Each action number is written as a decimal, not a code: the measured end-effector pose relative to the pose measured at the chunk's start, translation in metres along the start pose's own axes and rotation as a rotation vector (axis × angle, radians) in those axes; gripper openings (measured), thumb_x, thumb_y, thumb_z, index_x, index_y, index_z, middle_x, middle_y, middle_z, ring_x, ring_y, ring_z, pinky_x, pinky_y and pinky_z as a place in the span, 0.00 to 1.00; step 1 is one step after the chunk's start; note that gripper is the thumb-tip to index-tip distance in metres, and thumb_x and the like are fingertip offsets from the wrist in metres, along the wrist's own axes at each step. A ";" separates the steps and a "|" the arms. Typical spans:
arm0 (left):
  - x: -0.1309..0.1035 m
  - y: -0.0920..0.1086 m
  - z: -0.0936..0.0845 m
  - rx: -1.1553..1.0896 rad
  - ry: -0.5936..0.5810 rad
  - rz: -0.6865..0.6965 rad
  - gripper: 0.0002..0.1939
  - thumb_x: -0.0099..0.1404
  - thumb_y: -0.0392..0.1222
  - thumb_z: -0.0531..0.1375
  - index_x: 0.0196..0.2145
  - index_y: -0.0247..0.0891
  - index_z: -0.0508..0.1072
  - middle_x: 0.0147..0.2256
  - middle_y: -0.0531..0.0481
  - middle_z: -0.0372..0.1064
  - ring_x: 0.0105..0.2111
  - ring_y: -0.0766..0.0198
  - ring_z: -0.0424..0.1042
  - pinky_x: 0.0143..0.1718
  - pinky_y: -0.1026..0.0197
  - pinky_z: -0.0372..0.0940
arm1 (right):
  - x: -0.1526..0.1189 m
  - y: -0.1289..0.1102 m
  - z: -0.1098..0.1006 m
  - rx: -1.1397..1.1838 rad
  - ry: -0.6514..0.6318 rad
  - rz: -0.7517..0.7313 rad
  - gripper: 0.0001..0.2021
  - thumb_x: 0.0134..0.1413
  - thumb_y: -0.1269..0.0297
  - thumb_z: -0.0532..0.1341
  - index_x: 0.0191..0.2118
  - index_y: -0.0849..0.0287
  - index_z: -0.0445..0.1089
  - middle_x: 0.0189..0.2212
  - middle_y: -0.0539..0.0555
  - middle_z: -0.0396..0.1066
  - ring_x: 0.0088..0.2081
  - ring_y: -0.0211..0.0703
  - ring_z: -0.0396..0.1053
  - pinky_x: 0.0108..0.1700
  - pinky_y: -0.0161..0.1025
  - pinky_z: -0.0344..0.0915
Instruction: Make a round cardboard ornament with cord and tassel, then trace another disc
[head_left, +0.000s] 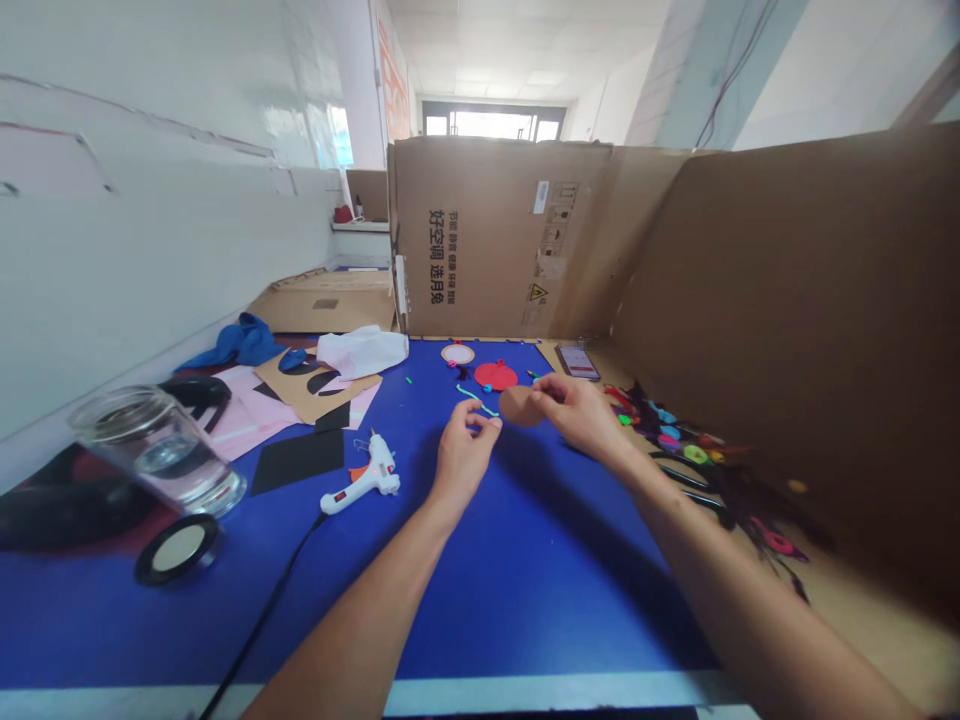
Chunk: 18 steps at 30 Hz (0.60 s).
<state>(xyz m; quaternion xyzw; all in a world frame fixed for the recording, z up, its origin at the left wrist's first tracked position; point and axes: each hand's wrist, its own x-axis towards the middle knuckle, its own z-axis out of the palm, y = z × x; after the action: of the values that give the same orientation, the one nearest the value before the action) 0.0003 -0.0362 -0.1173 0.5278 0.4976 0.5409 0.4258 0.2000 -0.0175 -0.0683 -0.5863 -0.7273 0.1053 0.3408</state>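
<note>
My right hand (577, 408) pinches a round brown cardboard disc (516, 405) between thumb and fingers, raised above the blue table. To its left, my left hand (466, 445) hovers with fingers loosely curled and the thumb tip apart from them. A thin mint-green strand (471, 396) runs just beyond the left fingertips; whether it touches them I cannot tell. Past the disc lies a red round piece (496, 376) with a small blue bead-like bit (488, 388) at its edge. Farther back is a white disc with a tan rim (457, 354).
A white glue gun (364, 478) with a black cord lies left, near a glass jar of water (161, 455) and a round lid (178, 548). Black sheet (298, 462), cut cardboard (311, 392) and cloth sit behind. Colourful craft bits (671, 440) and a phone (577, 362) are right; cardboard walls (495, 240) enclose the table.
</note>
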 end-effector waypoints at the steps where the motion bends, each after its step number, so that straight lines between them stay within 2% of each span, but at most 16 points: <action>1: 0.001 0.000 -0.001 -0.032 0.002 -0.005 0.24 0.61 0.45 0.67 0.55 0.40 0.75 0.42 0.47 0.78 0.32 0.64 0.74 0.33 0.64 0.65 | -0.007 -0.004 0.007 0.165 -0.026 -0.016 0.11 0.63 0.57 0.59 0.37 0.57 0.75 0.32 0.53 0.78 0.34 0.46 0.74 0.37 0.39 0.65; 3: 0.002 0.001 -0.004 -0.085 -0.049 -0.036 0.24 0.60 0.45 0.68 0.54 0.39 0.76 0.44 0.45 0.79 0.34 0.63 0.75 0.33 0.64 0.65 | -0.019 -0.009 0.024 0.399 -0.062 -0.007 0.12 0.62 0.54 0.60 0.37 0.57 0.74 0.30 0.52 0.76 0.32 0.45 0.72 0.36 0.39 0.67; 6: 0.002 0.000 -0.007 -0.095 -0.130 -0.093 0.14 0.59 0.47 0.67 0.40 0.36 0.80 0.33 0.48 0.76 0.31 0.63 0.72 0.29 0.64 0.62 | -0.031 -0.009 0.042 0.532 -0.078 0.020 0.13 0.62 0.52 0.62 0.39 0.57 0.75 0.32 0.52 0.76 0.33 0.44 0.71 0.35 0.39 0.67; 9: 0.002 -0.002 -0.008 -0.064 -0.118 -0.072 0.12 0.58 0.48 0.68 0.32 0.36 0.79 0.27 0.52 0.72 0.27 0.65 0.68 0.28 0.65 0.59 | -0.035 -0.006 0.048 0.649 -0.124 0.059 0.15 0.59 0.50 0.66 0.40 0.57 0.75 0.32 0.52 0.76 0.33 0.43 0.71 0.35 0.39 0.67; 13: 0.002 -0.001 -0.009 -0.035 -0.110 -0.049 0.14 0.57 0.51 0.68 0.30 0.36 0.78 0.27 0.52 0.73 0.27 0.65 0.68 0.29 0.64 0.60 | -0.033 -0.002 0.045 0.747 -0.189 0.107 0.16 0.54 0.49 0.69 0.35 0.57 0.73 0.27 0.50 0.74 0.29 0.42 0.69 0.34 0.39 0.65; 18: 0.002 0.005 -0.008 -0.046 -0.122 -0.093 0.17 0.58 0.54 0.67 0.33 0.36 0.80 0.29 0.48 0.77 0.28 0.62 0.73 0.29 0.64 0.63 | -0.030 0.001 0.042 0.741 -0.134 0.127 0.15 0.54 0.49 0.68 0.33 0.56 0.72 0.25 0.49 0.71 0.28 0.41 0.66 0.32 0.39 0.62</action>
<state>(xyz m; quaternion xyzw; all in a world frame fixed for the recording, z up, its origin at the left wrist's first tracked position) -0.0079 -0.0356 -0.1117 0.5261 0.4821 0.4988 0.4920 0.1777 -0.0345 -0.1113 -0.4588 -0.6228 0.4201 0.4744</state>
